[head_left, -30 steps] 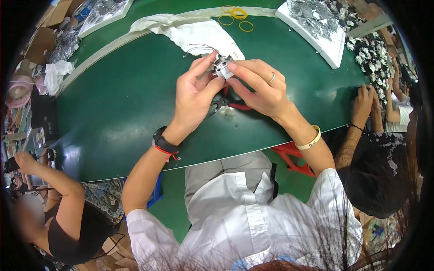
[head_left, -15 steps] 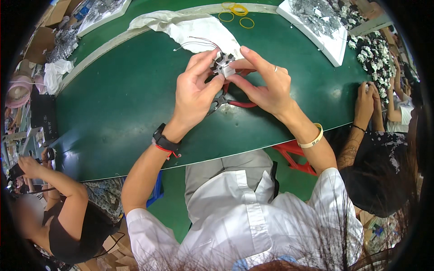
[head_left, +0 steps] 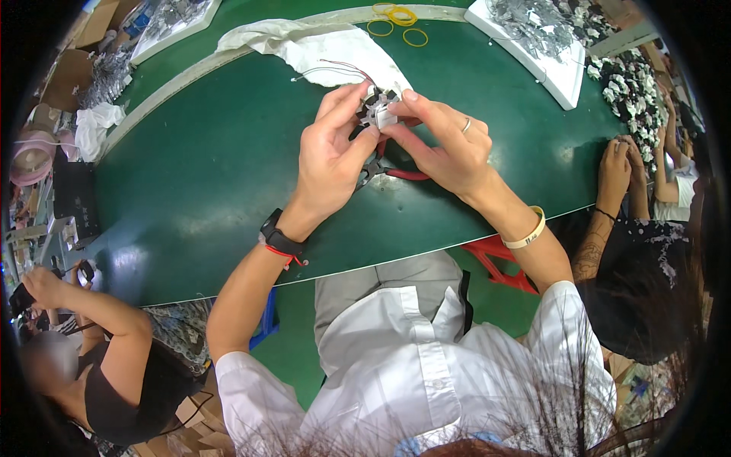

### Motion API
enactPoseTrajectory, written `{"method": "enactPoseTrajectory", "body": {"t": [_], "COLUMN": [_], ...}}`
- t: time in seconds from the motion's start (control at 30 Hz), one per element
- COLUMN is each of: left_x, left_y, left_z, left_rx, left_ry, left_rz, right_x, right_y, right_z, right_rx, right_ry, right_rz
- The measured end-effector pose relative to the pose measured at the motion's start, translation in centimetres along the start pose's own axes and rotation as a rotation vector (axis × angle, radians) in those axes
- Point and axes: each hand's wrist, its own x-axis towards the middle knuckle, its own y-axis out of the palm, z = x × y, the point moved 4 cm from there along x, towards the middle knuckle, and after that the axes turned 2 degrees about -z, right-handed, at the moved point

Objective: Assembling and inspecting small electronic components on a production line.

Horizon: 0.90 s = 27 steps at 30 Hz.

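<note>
Over the green table point(head_left: 221, 175), my two hands hold a small black-and-silver part with radial arms, like a motor stator point(head_left: 371, 107), with a white block on its near side. Thin dark and red wires trail from its top. My left hand point(head_left: 332, 145) grips the stator-like part from the left between thumb and fingers. On the other side, my right hand point(head_left: 453, 148) pinches at the white block with thumb and fingers. Beneath the hands lie pliers point(head_left: 409, 175) with red handles, partly hidden by my fingers and palm.
A white cloth point(head_left: 304, 47) lies just beyond my hands, with yellow rubber bands point(head_left: 396, 15) past it. White foam trays point(head_left: 560, 85) of metal parts stand at the far right and far left. Black-and-white parts point(head_left: 628, 91) are piled at right. Co-workers sit on both sides.
My right index finger has come down and curled in toward the stator-like part. My left hand has barely moved. The hand of the person at left has shifted a little outward.
</note>
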Motion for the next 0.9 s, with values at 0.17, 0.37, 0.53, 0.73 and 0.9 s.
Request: {"method": "enactPoseTrajectory", "body": {"t": [0.17, 0.37, 0.53, 0.73, 0.9], "left_x": [0.1, 0.2, 1.6, -0.1, -3.3], "left_y": [0.4, -1.3, -7.3, -21.2, -29.3], "left_z": [-1.7, -4.2, -7.3, -9.3, -10.3], "left_rx": [0.074, 0.638, 0.527, 0.587, 1.052], "left_ry": [0.088, 0.412, 0.423, 0.046, -0.026], "left_rz": [0.031, -0.117, -0.407, -0.593, -0.661], "right_x": [0.0, 0.4, 0.4, 0.5, 1.0], "right_y": [-0.4, -0.6, -0.5, -1.0, -0.3], "right_z": [-0.1, -1.3, -1.6, -2.6, -3.2], "right_rx": [0.05, 0.224, 0.247, 0.115, 0.112], "right_ry": [0.075, 0.268, 0.456, 0.431, 0.44], "right_rz": [-0.017, -0.001, 0.088, 0.162, 0.312]}}
